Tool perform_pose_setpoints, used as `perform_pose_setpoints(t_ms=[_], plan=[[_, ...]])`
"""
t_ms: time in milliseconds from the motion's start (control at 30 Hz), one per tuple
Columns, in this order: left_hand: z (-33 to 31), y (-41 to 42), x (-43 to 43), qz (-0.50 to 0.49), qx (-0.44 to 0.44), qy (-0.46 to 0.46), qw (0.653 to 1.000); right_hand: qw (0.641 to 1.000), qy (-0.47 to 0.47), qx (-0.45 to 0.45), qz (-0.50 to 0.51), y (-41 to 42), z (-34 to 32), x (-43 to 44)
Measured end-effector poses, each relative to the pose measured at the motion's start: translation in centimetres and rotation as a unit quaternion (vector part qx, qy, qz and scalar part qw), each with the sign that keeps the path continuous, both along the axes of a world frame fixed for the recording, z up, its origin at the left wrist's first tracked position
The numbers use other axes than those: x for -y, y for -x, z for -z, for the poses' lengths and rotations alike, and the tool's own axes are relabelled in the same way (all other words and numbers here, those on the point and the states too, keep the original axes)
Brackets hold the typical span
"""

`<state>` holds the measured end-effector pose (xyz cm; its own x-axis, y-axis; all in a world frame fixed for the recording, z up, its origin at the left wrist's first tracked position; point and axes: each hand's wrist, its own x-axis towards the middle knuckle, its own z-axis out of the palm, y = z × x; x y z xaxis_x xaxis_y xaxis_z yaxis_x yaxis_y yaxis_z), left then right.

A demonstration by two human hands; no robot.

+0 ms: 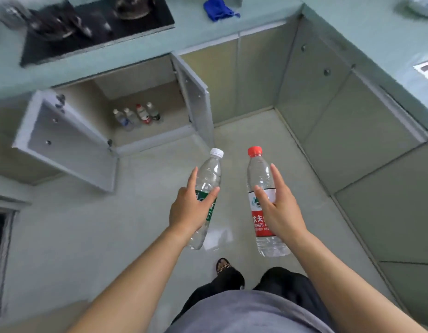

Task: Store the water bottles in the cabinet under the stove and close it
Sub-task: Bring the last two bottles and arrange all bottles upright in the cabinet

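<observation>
My left hand (189,208) grips a clear bottle with a white cap and green label (209,173), held over the floor. My right hand (279,207) grips a clear bottle with a red cap and red label (258,171). Both bottles point toward the cabinet under the stove (145,102), which stands open ahead and to the left. Several bottles (138,116) stand in a row on the cabinet floor. Its left door (64,140) and right door (196,99) are swung wide open.
A black gas stove (95,25) sits on the pale green counter above the cabinet, with a blue cloth (219,8) to its right. Closed cabinet doors (328,111) line the right side. My legs and one sandalled foot (223,264) stand on the tiled floor.
</observation>
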<state>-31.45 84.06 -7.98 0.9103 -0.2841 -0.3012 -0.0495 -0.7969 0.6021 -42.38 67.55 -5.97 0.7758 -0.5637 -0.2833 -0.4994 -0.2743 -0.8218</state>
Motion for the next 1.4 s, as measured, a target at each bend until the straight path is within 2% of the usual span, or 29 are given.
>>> perform_pose_setpoints(t_ms=[233, 600, 767, 967, 1233, 1400], plan=[[-0.1, -8.9, -3.1, -0.109, 0.016, -0.005, 0.994, 0.991, -0.001, -0.009, -0.131, -11.4, 0.9, -0.8], [0.4, -23.7, -1.4, -0.193, 0.043, 0.009, 0.98, 0.971, 0.006, 0.009, -0.241, -30.4, 0.6, 3.7], [0.7, -28.3, -2.8, -0.252, 0.055, 0.039, 0.965, 0.953, 0.013, -0.018, -0.301, -38.1, 0.9, 2.4], [2.8, -36.1, -9.5, -0.285, 0.047, 0.008, 0.957, 0.932, 0.029, -0.047, -0.359, -47.7, 2.9, -3.4], [4.4, -47.9, -18.4, -0.274, 0.02, -0.019, 0.961, 0.931, 0.052, -0.092, -0.35, -59.2, 4.5, -10.1], [5.6, -54.1, -20.7, -0.262, -0.006, -0.026, 0.965, 0.919, 0.06, -0.102, -0.376, -65.8, 5.3, -11.9]])
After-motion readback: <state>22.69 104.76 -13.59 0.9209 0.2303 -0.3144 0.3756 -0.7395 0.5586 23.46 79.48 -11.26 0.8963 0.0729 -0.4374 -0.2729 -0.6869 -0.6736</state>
